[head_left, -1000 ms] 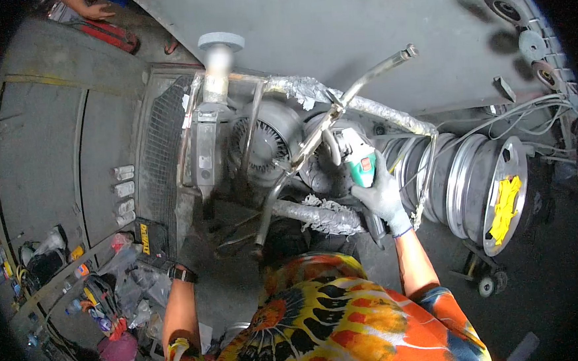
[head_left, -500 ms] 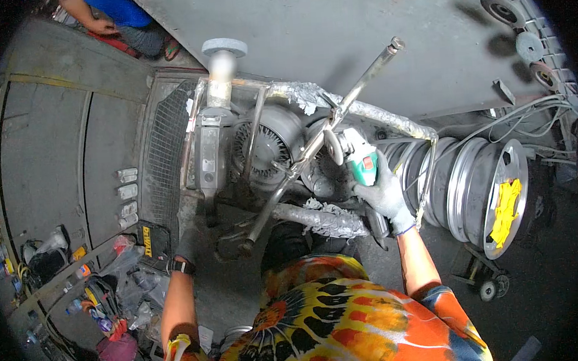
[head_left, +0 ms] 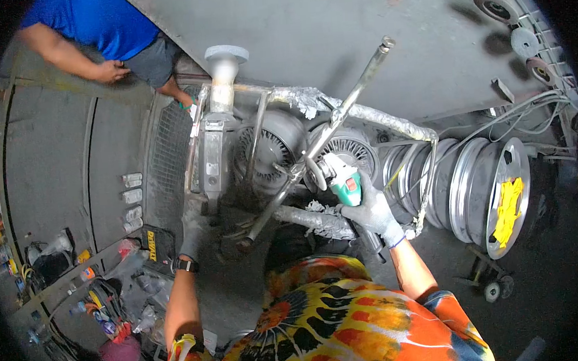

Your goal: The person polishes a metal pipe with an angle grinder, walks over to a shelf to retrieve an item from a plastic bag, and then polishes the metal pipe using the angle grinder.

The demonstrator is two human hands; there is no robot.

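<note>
Green-and-white angle grinder [head_left: 347, 187] sits in the grey-gloved right hand [head_left: 375, 211], its fingers wrapped closed around the tool's body, while the dim, blurred left hand [head_left: 194, 229] lies well apart from them, its opening and any hold impossible to tell. Good control probably calls for a firm grip and a steady angle, since the grinder's thin round disc [head_left: 316, 173], left of the right fingers, is close to a shiny, straight metal bar [head_left: 358, 93]. Crumpled silvery wrapping [head_left: 385, 114] roughens the tubing beyond those fingers; smooth, ringed metal wheel rims [head_left: 459, 176] stand to their right.
</note>
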